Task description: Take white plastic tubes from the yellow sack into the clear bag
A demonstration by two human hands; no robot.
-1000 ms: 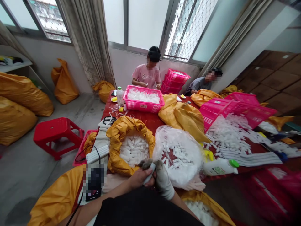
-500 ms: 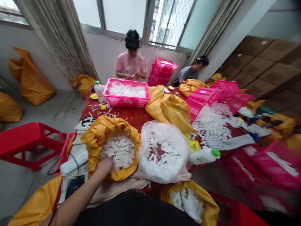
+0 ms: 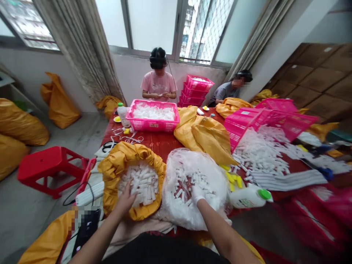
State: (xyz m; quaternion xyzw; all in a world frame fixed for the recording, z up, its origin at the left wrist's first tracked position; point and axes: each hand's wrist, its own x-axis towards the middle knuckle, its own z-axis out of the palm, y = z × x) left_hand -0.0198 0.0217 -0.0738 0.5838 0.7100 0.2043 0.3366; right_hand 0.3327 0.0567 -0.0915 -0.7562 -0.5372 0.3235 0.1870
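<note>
My left hand [image 3: 127,198] is bare and reaches into the yellow sack [image 3: 111,161], over the small white pieces [image 3: 145,183] inside. Its fingers are apart at the edge of the pile, and nothing shows in them. On my right hand [image 3: 198,193] there is a white glove. It rests among small white pieces in the clear plastic bag [image 3: 178,216] beside the sack. The gloved fingers blend with the pieces, so their pose and any hold cannot be made out.
A pink basket [image 3: 154,125] stands behind the sack. A white bottle [image 3: 247,198] lies right of the plastic bag. Across the red table [image 3: 156,140] sits a person [image 3: 158,84], another [image 3: 231,90] further right. A red stool [image 3: 52,168] stands left.
My right hand has come into view and reached into the plastic bag. My left hand's fingers show more clearly over the sack's contents. The whole view has shifted slightly.
</note>
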